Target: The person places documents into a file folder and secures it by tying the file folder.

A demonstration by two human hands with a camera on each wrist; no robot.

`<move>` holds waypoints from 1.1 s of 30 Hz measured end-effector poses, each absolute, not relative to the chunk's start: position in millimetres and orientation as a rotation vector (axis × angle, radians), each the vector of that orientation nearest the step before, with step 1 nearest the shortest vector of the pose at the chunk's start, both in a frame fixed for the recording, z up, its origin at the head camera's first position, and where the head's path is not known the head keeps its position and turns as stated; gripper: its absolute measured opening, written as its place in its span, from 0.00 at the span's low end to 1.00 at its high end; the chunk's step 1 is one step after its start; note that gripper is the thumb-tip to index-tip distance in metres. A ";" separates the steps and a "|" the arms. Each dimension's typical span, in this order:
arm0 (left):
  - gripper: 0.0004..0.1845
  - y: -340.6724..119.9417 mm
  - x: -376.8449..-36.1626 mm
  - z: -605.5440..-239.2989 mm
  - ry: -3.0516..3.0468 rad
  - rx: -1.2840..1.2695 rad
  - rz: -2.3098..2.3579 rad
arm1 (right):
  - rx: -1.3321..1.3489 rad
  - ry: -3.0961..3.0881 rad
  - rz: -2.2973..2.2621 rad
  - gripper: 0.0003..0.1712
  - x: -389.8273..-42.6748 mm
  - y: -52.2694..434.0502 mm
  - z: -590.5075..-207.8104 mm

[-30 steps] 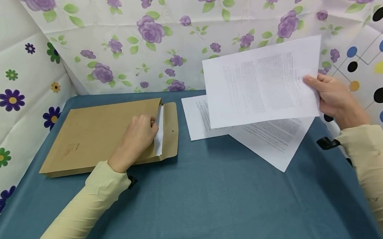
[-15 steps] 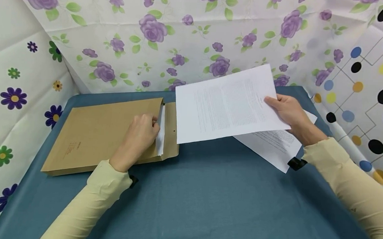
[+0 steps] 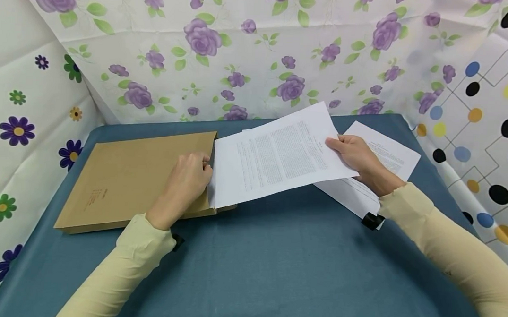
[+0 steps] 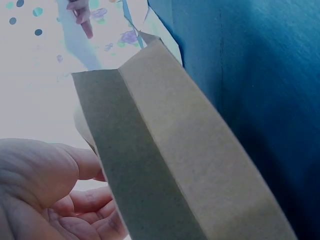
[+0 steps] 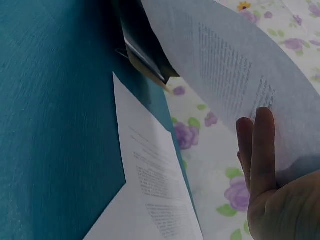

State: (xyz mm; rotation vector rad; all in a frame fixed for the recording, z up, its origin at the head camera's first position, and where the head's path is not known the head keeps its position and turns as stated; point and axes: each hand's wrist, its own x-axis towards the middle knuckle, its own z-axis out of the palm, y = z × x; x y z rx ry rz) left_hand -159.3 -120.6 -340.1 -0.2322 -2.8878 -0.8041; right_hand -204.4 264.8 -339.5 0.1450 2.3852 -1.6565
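A brown paper envelope point(image 3: 138, 172) lies on the left of the table, its mouth facing right. My left hand point(image 3: 182, 186) pinches the upper edge of that mouth; in the left wrist view its fingers point(image 4: 90, 202) curl at the envelope's side point(image 4: 150, 135). My right hand point(image 3: 360, 158) holds a printed white sheet point(image 3: 275, 159) by its right end, thumb on top. The sheet slopes down to the left, and its far end meets the mouth, covering most of the flap. Whether that end is inside, I cannot tell. From below, straight fingers point(image 5: 262, 150) support the sheet.
Another printed sheet point(image 3: 390, 150) lies on the blue-covered table point(image 3: 300, 264) beneath my right hand, and a further white paper corner shows behind the held sheet. Floral and dotted cloth walls point(image 3: 242, 44) rise along the back and sides.
My right hand has brought the held sheet left and down, from above the loose papers to the envelope's mouth. The left hand has stayed at the envelope's edge.
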 end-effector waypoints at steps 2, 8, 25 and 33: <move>0.12 -119.8 -159.3 -340.1 -2.899 -0.224 -0.797 | 0.150 2.377 -1.679 0.28 -205.5 259.8 -340.6; 0.10 -119.0 -158.9 -341.1 -2.902 -0.240 -0.784 | 0.138 2.244 -1.824 0.27 -205.1 248.3 -345.5; 0.10 -119.9 -159.5 -341.4 -2.882 -0.236 -0.773 | -0.083 1.923 -1.939 0.27 -192.2 209.9 -361.6; 0.09 -120.1 -159.8 -342.1 -2.866 -0.251 -0.790 | -0.306 1.865 -1.698 0.24 -195.6 210.2 -339.4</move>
